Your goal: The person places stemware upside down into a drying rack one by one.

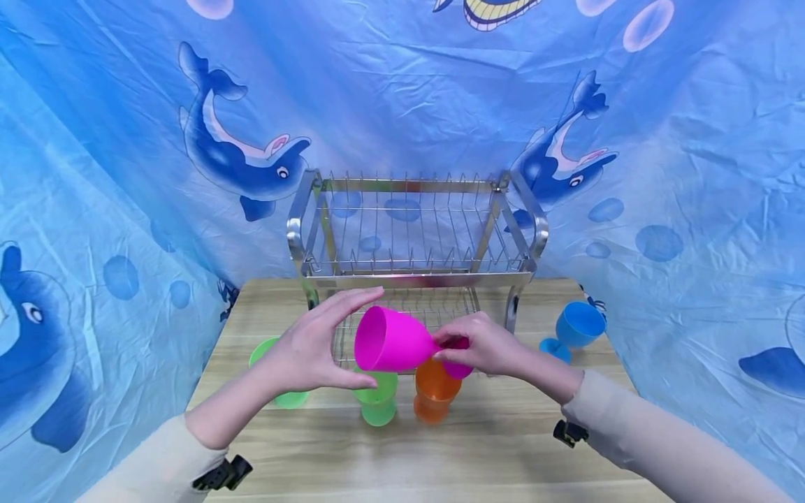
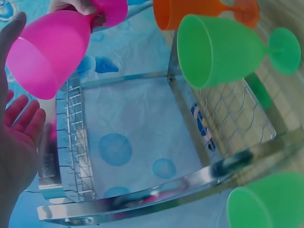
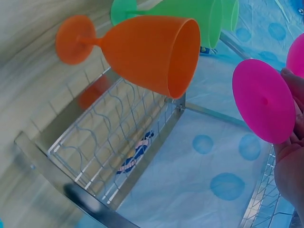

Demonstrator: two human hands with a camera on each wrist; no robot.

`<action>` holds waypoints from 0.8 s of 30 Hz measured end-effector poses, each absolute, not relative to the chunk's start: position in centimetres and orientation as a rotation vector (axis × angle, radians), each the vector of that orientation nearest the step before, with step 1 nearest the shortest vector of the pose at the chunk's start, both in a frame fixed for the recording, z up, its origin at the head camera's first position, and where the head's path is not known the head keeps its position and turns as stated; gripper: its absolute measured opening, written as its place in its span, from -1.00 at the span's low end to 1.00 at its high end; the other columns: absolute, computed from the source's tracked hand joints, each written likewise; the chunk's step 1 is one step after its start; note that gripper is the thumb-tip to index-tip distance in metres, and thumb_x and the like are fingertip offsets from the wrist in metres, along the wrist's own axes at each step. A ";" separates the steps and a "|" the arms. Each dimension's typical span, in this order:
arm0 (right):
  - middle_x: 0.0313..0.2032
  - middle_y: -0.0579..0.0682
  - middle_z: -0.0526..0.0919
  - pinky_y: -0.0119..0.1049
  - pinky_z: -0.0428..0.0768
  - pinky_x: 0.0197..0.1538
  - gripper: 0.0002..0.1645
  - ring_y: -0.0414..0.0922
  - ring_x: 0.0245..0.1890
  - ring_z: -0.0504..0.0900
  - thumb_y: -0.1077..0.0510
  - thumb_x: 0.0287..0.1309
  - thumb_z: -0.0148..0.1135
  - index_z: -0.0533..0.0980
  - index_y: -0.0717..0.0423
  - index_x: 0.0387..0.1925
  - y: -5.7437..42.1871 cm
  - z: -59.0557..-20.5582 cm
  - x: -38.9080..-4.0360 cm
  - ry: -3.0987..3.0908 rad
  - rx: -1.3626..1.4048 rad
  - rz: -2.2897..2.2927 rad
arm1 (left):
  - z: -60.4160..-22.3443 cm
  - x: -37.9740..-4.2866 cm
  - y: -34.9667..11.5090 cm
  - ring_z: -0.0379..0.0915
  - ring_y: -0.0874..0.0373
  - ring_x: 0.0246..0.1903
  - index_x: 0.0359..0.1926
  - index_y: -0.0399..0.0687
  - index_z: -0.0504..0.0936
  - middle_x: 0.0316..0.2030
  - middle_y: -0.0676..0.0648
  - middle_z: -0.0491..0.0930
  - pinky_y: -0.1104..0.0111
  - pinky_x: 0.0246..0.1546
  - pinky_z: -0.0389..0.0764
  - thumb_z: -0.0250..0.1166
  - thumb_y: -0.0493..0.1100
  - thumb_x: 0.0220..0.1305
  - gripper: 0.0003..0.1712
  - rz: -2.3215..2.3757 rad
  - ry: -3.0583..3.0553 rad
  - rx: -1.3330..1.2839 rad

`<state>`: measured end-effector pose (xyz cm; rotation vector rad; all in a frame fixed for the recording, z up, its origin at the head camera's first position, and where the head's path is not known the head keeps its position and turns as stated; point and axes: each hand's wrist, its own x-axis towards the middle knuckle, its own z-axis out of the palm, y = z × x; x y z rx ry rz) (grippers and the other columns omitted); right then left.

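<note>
A pink plastic goblet (image 1: 402,341) is held tipped on its side above the table, mouth toward the left. My right hand (image 1: 487,342) pinches its stem, near the round foot (image 3: 263,100) that faces the right wrist camera. Around the mouth side, my left hand (image 1: 308,349) is spread with thumb and fingers apart; in the left wrist view a gap shows between its fingers and the bowl. Below the pink goblet stand a green goblet (image 1: 379,406) and an orange goblet (image 1: 432,398), both upright.
A two-tier metal dish rack (image 1: 421,281) stands at the back of the wooden table (image 1: 352,468). Another green goblet (image 1: 291,400) is partly hidden behind the left hand. At the right a blue goblet (image 1: 580,325) appears tilted. Blue dolphin-print cloth (image 1: 402,91) surrounds the table.
</note>
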<state>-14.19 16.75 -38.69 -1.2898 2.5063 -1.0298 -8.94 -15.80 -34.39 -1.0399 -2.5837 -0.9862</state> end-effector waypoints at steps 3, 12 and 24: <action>-0.16 -0.08 0.84 -0.43 0.78 -0.08 -0.69 -0.25 -0.19 0.80 0.24 0.25 0.55 0.77 0.11 0.03 16.6 -38.4 -14.5 2.499 -1.326 -1.001 | -34.1 -9.1 -16.0 0.47 -0.10 0.39 0.61 0.13 0.32 0.49 -0.05 0.43 -0.10 0.17 0.72 0.83 0.19 -0.23 0.37 -0.902 -2.585 -1.108; -0.19 -0.10 0.84 -0.47 0.76 -0.10 -0.71 -0.30 -0.22 0.79 0.26 0.22 0.57 0.79 0.12 -0.02 15.9 -37.8 -15.1 2.478 -1.355 -0.991 | -34.6 -9.6 -16.0 0.58 -0.08 0.27 0.49 0.07 0.46 0.38 -0.05 0.54 0.03 0.04 0.81 0.84 0.07 -0.21 0.20 -0.850 -2.550 -1.190; -0.07 -0.05 0.84 -0.41 0.78 -0.07 -0.62 -0.22 -0.14 0.80 0.15 0.26 0.57 0.76 0.12 0.09 15.6 -37.5 -15.1 2.476 -1.337 -0.957 | -35.0 -9.4 -16.6 0.61 -0.03 0.24 0.40 0.18 0.56 0.31 0.02 0.61 0.01 0.04 0.80 0.83 0.10 -0.20 0.07 -0.875 -2.547 -1.125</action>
